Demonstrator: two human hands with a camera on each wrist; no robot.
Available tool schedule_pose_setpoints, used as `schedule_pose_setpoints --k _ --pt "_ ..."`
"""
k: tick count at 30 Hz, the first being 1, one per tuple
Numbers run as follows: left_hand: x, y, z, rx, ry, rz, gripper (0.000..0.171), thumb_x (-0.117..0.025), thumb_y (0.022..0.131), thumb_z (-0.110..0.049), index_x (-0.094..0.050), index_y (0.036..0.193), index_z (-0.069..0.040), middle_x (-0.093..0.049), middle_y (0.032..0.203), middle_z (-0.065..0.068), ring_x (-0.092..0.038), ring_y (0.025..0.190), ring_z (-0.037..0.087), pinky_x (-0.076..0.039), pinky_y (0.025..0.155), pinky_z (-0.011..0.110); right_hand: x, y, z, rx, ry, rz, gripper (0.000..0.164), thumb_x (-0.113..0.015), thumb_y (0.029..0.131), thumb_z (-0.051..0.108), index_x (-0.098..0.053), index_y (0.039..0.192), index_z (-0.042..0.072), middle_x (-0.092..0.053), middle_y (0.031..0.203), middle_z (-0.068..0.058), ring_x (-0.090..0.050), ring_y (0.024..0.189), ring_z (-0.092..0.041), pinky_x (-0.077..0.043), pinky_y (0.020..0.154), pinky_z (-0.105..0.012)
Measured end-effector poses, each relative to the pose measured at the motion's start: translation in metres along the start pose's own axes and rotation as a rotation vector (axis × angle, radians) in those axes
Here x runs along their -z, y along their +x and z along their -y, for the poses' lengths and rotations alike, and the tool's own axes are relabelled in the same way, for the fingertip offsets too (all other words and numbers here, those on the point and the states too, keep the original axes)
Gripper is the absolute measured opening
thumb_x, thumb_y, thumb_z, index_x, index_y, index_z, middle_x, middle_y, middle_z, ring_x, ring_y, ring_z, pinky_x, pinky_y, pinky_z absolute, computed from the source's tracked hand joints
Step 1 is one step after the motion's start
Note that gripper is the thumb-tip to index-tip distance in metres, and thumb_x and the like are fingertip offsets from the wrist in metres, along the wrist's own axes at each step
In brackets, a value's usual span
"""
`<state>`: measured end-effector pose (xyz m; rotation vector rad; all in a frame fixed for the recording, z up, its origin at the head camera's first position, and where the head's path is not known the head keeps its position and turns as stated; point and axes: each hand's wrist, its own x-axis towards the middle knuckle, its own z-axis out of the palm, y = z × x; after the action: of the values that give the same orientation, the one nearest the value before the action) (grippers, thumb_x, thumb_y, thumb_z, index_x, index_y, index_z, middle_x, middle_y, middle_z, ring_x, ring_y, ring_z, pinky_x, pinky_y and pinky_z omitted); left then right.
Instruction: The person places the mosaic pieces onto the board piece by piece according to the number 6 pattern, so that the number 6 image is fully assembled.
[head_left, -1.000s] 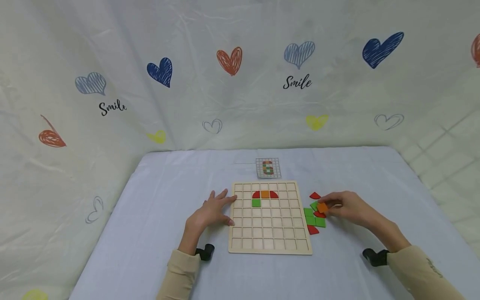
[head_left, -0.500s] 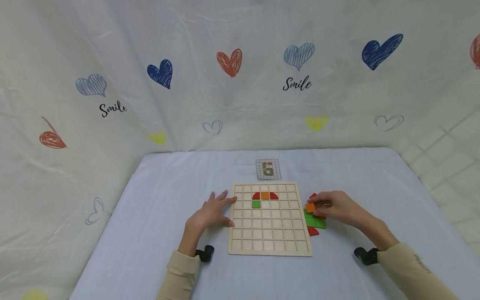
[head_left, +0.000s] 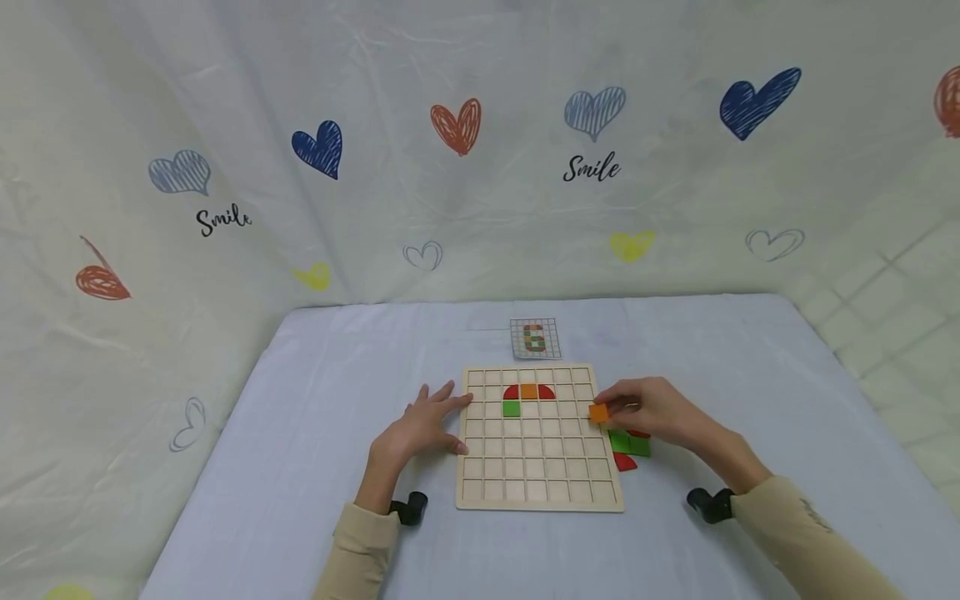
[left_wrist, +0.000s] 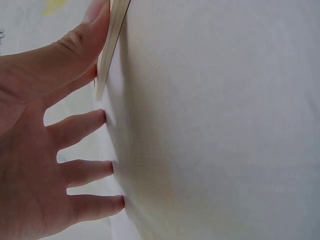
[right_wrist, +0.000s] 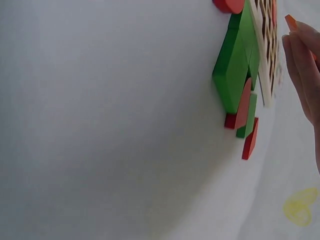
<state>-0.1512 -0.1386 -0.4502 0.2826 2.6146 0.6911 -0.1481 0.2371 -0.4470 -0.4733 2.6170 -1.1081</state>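
My right hand (head_left: 648, 410) pinches an orange square tile (head_left: 598, 413) over the right edge of a wooden grid board (head_left: 540, 494). In the right wrist view that orange tile (right_wrist: 291, 22) pokes out from the fingertips. My left hand (head_left: 422, 423) has its fingers spread, with thumb and forefinger touching the board's left edge. The left wrist view shows the thumb (left_wrist: 95, 35) against the board's side (left_wrist: 112, 50) and the other fingertips on the cloth. Set in the board's upper cells are two red quarter-round tiles (head_left: 546, 392), an orange square (head_left: 528, 392) and a green square (head_left: 512, 408).
Loose green tiles (head_left: 630, 443) and red tiles (head_left: 624, 462) lie beside the board's right edge, partly under my right hand. Behind the board lies a pattern card (head_left: 536, 339) with a coloured grid figure. A white cloth (head_left: 337, 375) covers the table, and a printed curtain (head_left: 480, 200) hangs behind.
My right hand has carried the orange tile leftward from above the loose pile to the board's right edge. The left hand and the board have stayed in place.
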Motion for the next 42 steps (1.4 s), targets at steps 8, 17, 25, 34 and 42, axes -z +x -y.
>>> schedule_pose_setpoints --k 8,17,25,34,42 --pt "-0.001 0.001 0.001 -0.008 0.006 0.001 0.085 -0.09 0.077 -0.027 -0.051 0.154 -0.024 -0.027 0.17 0.009 -0.008 0.157 0.05 -0.02 0.118 0.074 -0.009 0.01 0.014 0.04 0.0 0.021 0.026 -0.082 0.086 0.01 -0.077 0.111 0.006 -0.075 0.1 -0.002 -0.067 0.086 -0.014 -0.058 0.076 -0.021" --pt "0.0 0.002 0.001 -0.012 0.008 -0.003 0.086 -0.09 0.077 -0.028 -0.051 0.153 -0.023 -0.027 0.17 0.009 -0.009 0.156 0.051 -0.021 0.117 0.075 -0.022 0.022 0.025 0.071 0.002 0.029 0.025 -0.086 0.084 0.014 -0.078 0.107 0.008 -0.074 0.097 0.0 -0.065 0.083 -0.012 -0.057 0.077 -0.02" --pt "0.0 0.002 0.003 -0.004 0.017 0.002 0.086 -0.09 0.078 -0.029 -0.05 0.154 -0.026 -0.026 0.171 0.008 -0.008 0.157 0.049 -0.021 0.118 0.074 -0.034 0.03 0.033 0.067 0.03 0.053 0.023 -0.086 0.084 0.015 -0.078 0.105 0.01 -0.073 0.096 0.001 -0.065 0.083 -0.013 -0.056 0.076 -0.021" --pt "0.0 0.001 0.003 0.001 0.024 0.009 0.086 -0.089 0.079 -0.029 -0.048 0.155 -0.028 -0.025 0.171 0.006 -0.008 0.158 0.047 -0.021 0.118 0.074 -0.044 0.04 0.043 0.08 0.008 0.085 0.021 -0.087 0.083 0.015 -0.078 0.102 0.012 -0.072 0.094 0.004 -0.064 0.082 -0.012 -0.056 0.076 -0.021" --pt "0.001 0.0 0.004 -0.012 0.037 0.007 0.086 -0.089 0.079 -0.031 -0.049 0.155 -0.027 -0.026 0.171 0.007 -0.009 0.157 0.048 -0.019 0.119 0.074 -0.051 0.049 0.048 0.136 0.016 0.138 0.02 -0.085 0.084 0.011 -0.076 0.102 0.009 -0.072 0.089 0.004 -0.063 0.08 -0.011 -0.057 0.073 -0.022"
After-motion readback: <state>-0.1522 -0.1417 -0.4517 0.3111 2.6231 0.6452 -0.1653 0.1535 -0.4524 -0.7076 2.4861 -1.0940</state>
